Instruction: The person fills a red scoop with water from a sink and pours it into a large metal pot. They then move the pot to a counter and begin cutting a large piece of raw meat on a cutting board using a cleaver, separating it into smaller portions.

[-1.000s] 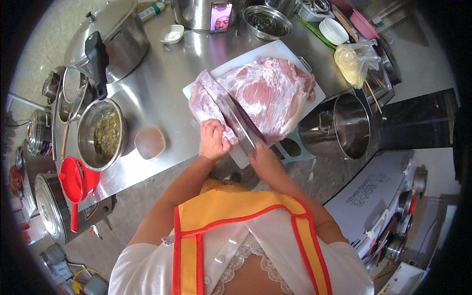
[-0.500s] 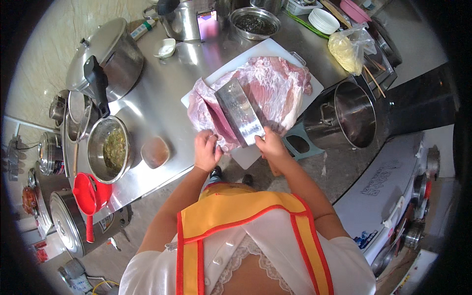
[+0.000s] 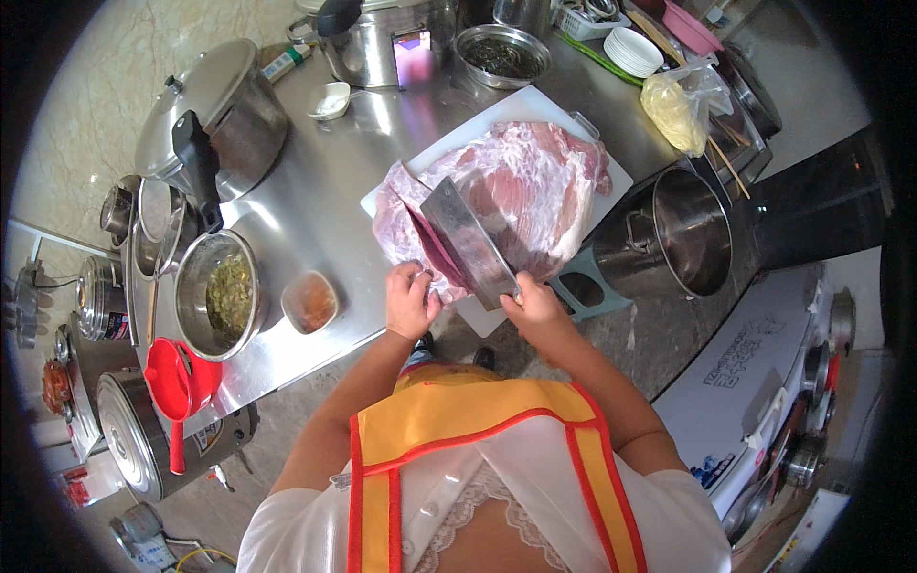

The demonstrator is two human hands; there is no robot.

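Note:
A large slab of raw meat (image 3: 535,186) lies on a white cutting board (image 3: 482,318), part of which juts past the table's near edge. My right hand (image 3: 542,317) is closed round the handle of a broad cleaver (image 3: 468,239). Its blade lies slantwise against the left part of the meat, beside a deep lengthwise cut. At the meat's near left edge, my left hand (image 3: 413,300) has its fingers bent over and gripping the flesh. The blade hides part of the meat under it.
Left on the steel table (image 3: 315,220) are a pressure cooker (image 3: 229,124), a bowl of greens (image 3: 224,294), a small dish (image 3: 310,302) and a red ladle (image 3: 179,382). A phone (image 3: 414,59) stands at the back. Right of the board is a deep pot (image 3: 693,234).
The cleaver has come slightly toward me and its blade has tilted, showing a narrower face. My left hand stays on the meat's edge. The whole view has shifted a little.

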